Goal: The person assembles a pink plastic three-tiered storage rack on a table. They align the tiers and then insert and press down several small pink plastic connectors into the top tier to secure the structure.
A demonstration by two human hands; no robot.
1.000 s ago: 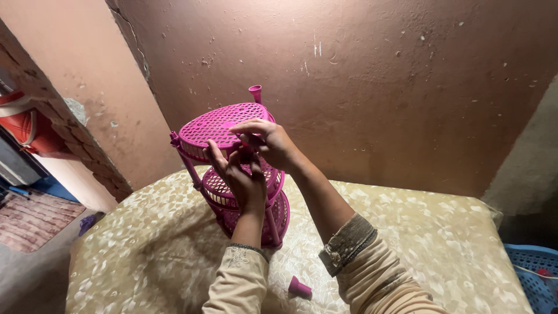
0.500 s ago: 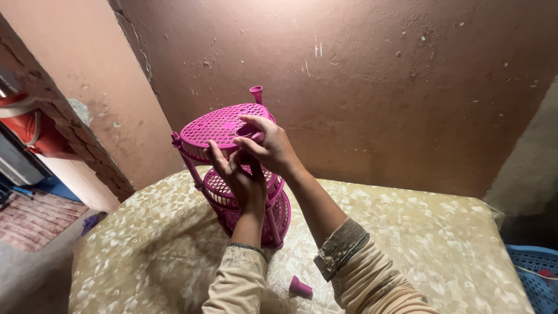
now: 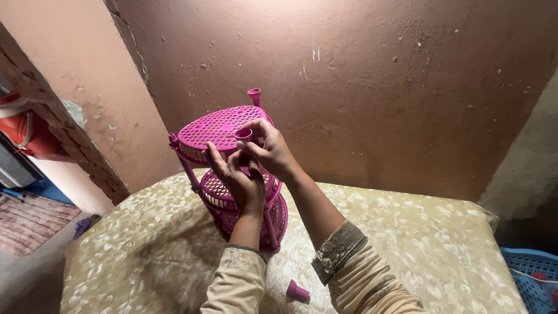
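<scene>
A pink plastic rack (image 3: 218,131) with three round lattice shelves stands tilted on the patterned bed cover (image 3: 407,232). My right hand (image 3: 270,152) pinches a small pink cap (image 3: 243,135) at the near rim of the top shelf. Just below it, my left hand (image 3: 238,180) grips the rack's near post. Another pink cap (image 3: 254,95) sits on the far post. A loose pink cap (image 3: 297,291) lies on the cover between my forearms.
A rough brown wall (image 3: 378,87) rises right behind the rack. A blue plastic basket (image 3: 532,279) sits at the lower right. At the left, a brick wall edge (image 3: 64,145) opens onto a floor with a red object (image 3: 26,131).
My right hand has lifted slightly and turned, so the small pink cap now shows between its fingers at the top shelf's rim. The left hand stays on the post.
</scene>
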